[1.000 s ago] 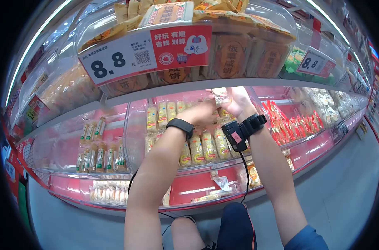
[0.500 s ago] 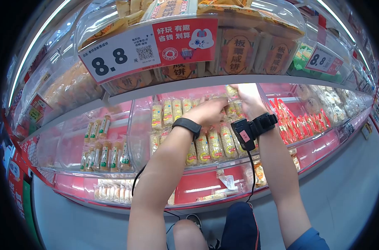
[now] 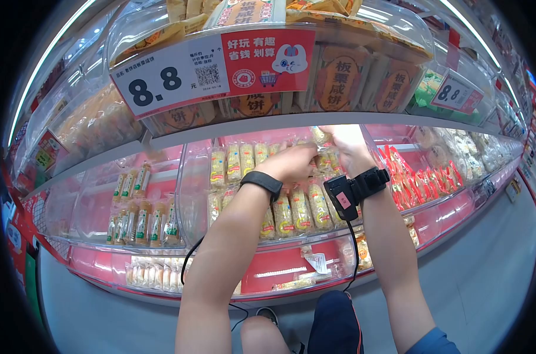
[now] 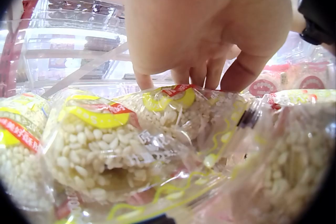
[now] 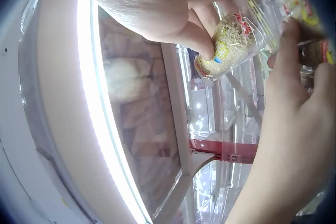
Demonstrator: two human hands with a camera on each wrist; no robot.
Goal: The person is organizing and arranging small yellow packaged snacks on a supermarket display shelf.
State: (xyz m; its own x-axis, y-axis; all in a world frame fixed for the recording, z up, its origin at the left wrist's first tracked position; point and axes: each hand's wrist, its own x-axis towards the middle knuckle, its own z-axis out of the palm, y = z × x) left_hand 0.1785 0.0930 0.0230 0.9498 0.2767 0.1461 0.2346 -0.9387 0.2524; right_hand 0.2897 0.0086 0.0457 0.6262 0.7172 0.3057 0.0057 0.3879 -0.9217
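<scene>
- Under the upper shelf (image 3: 250, 124) front edge, a rice-cracker packet (image 5: 231, 43) is pinched between the thumb and fingers of the right hand (image 3: 347, 144).
- The left hand (image 4: 210, 19), fingers close together, touches the packet rows (image 4: 105, 145) just below.
- The clear bin wall (image 3: 188, 177) stands well left.

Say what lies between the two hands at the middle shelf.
A clear-wrapped puffed-rice packet: the right hand pinches it and the left hand touches its wrapper. The right wrist view shows it plainly.
</scene>
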